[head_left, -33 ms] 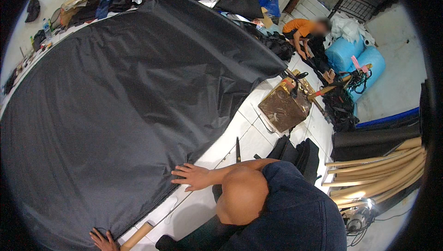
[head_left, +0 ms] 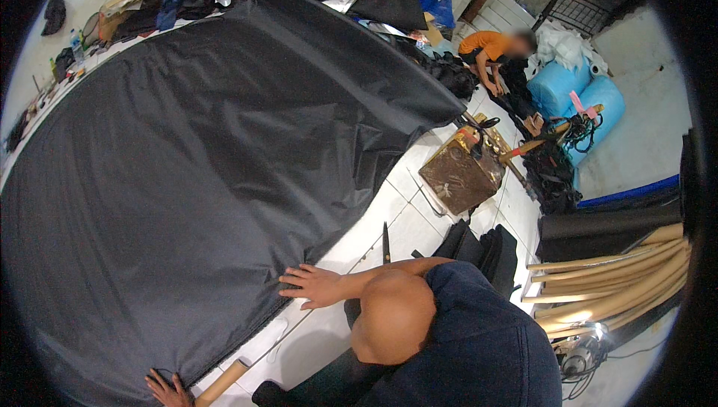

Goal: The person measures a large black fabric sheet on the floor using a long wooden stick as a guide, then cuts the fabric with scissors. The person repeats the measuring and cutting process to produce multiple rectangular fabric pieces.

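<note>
Cloth [head_left: 172, 138] spread away from two hands set along its near edge

The black cloth lay over the floor [head_left: 396, 209], filling the left and middle of the view. From the left hand [head_left: 170, 390], at the lower edge, it reached forward and out to both sides. Its near edge slanted from beside that hand up to the right, past the co-worker's hand [head_left: 313, 288], to a corner near the box [head_left: 458, 175]. That slant appeared to be the relation that counted: both hands sat on it, well apart, with nearly all the cloth beyond their fingertips. The long axis could not be told, since the lens bent the outline.

The left hand rested on the cloth with fingers splayed, grasping nothing visible. Its forearm was out of view, so whose it was remained uncertain; it was taken as the person's own. The right hand did not show, and its state could not be told. The co-worker [head_left: 486, 340] bent in from the lower right, that one hand also flat and spread.

The left hand was nearer the cloth's lower end, the co-worker's hand nearer the box end. A tube [head_left: 221, 383] lay just beside the left hand, outside the edge; whether they touched was unclear.
</note>
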{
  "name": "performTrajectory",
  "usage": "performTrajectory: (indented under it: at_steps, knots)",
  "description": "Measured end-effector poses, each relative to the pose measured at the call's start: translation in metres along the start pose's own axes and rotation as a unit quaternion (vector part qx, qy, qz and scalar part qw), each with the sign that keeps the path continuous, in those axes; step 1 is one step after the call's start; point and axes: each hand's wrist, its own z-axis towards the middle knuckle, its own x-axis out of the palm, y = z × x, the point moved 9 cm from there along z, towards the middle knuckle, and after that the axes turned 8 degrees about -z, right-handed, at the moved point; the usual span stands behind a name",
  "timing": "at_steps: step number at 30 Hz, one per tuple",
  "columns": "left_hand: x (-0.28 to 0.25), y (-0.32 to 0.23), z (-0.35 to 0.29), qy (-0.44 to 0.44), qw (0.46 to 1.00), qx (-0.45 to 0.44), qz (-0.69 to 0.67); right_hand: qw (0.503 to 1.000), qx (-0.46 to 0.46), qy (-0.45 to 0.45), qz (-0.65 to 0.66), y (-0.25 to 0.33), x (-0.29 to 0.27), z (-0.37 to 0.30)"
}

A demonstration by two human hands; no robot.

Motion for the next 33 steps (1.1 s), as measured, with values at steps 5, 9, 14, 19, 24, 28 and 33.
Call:
performTrajectory:
  at_steps: [5, 9, 14, 19, 24, 28, 33]
  knots:
    - [-0.035, -0.028, 0.011, -0.003, 0.999, -0.031, 0.015, 0.999, 0.041, 0.0, -0.015, -0.017, 0.001, -0.014]
    - [-0.013, 0.026, -0.023, -0.036, 0.993, -0.107, 0.029, 0.996, 0.083, -0.014, 0.001, -0.029, 0.01, -0.03]
    - [-0.004, 0.085, -0.049, -0.069, 0.978, -0.072, 0.182, 0.994, 0.098, -0.042, -0.024, -0.038, -0.006, -0.021]
    - [0.003, 0.096, -0.053, -0.068, 0.988, -0.107, 0.087, 0.986, 0.104, -0.122, -0.053, -0.043, -0.018, -0.043]
    - [0.006, 0.115, -0.053, -0.079, 0.988, -0.08, 0.104, 0.989, 0.076, -0.122, -0.025, -0.049, -0.021, -0.027]
    - [-0.004, 0.098, -0.047, -0.1, 0.991, -0.076, 0.036, 0.982, -0.014, -0.186, 0.007, -0.031, -0.037, -0.019]
    - [-0.018, 0.076, -0.051, -0.101, 0.979, -0.111, 0.137, 0.98, -0.032, -0.196, -0.002, -0.012, -0.028, -0.014]
